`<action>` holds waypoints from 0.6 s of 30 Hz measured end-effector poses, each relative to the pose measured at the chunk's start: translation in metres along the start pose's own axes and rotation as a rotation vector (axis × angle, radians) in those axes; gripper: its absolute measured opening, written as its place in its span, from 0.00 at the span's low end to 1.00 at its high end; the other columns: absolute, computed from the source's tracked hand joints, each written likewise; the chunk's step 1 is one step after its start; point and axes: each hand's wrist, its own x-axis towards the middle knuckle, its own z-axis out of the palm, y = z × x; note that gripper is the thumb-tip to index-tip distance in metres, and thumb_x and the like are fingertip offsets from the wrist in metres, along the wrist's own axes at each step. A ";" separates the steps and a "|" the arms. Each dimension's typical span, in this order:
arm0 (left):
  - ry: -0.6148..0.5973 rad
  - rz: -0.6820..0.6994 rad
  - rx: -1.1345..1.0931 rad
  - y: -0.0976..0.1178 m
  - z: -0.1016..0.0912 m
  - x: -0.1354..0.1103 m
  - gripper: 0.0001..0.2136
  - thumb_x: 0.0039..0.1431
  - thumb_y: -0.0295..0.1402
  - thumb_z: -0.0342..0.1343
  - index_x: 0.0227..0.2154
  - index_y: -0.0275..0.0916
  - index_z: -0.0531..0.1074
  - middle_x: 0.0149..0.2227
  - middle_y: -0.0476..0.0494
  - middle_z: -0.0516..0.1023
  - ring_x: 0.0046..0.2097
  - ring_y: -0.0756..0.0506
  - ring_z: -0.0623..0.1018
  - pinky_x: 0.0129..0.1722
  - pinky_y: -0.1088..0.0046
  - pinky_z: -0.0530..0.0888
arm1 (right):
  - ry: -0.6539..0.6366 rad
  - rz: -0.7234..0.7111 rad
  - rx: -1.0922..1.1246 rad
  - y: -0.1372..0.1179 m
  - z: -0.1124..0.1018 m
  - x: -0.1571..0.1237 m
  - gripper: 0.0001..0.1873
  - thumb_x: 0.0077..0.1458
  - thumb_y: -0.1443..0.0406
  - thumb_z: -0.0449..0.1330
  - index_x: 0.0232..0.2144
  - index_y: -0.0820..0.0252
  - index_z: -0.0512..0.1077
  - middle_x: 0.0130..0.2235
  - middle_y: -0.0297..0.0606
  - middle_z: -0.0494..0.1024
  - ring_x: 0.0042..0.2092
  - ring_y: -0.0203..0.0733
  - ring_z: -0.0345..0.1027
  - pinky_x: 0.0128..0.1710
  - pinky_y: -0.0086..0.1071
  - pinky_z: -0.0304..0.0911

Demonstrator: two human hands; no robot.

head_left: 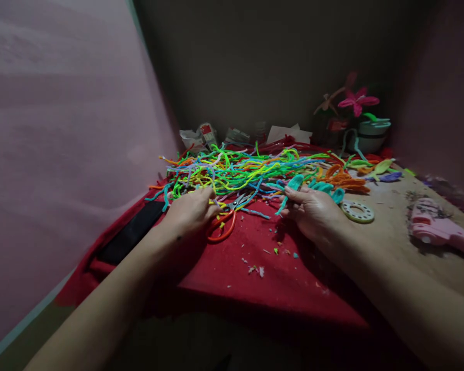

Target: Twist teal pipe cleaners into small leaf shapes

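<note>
My right hand pinches a teal pipe-cleaner petal between thumb and fingers, its thin stem pointing down to the left. My left hand is closed at the near edge of a tangled heap of colourful pipe cleaners; its fingertips are partly hidden, so I cannot make out what is in them. Just right of that hand lie scissors with orange handles, their blades pointing up to the right over the heap's edge. Several more teal petals lie behind my right hand.
A red cloth with scraps covers the table. A black phone-like slab lies at left. To the right are orange petals, a ring-shaped spool and a pink glue gun. A potted pink flower stands behind.
</note>
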 end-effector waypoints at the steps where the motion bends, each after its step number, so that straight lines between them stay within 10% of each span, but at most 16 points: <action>1: -0.065 0.012 -0.013 0.002 0.000 -0.006 0.13 0.54 0.42 0.47 0.35 0.40 0.67 0.34 0.43 0.72 0.33 0.46 0.72 0.29 0.73 0.62 | 0.001 0.001 -0.003 0.000 0.000 -0.001 0.11 0.44 0.76 0.59 0.18 0.62 0.62 0.16 0.28 0.65 0.16 0.29 0.58 0.12 0.22 0.62; 18: -0.279 0.080 -0.445 0.005 -0.009 -0.034 0.10 0.53 0.40 0.47 0.32 0.38 0.61 0.29 0.49 0.66 0.29 0.50 0.65 0.28 0.75 0.62 | 0.016 -0.011 -0.005 0.002 0.000 0.001 0.12 0.45 0.76 0.58 0.19 0.61 0.60 0.14 0.27 0.62 0.14 0.29 0.56 0.11 0.24 0.63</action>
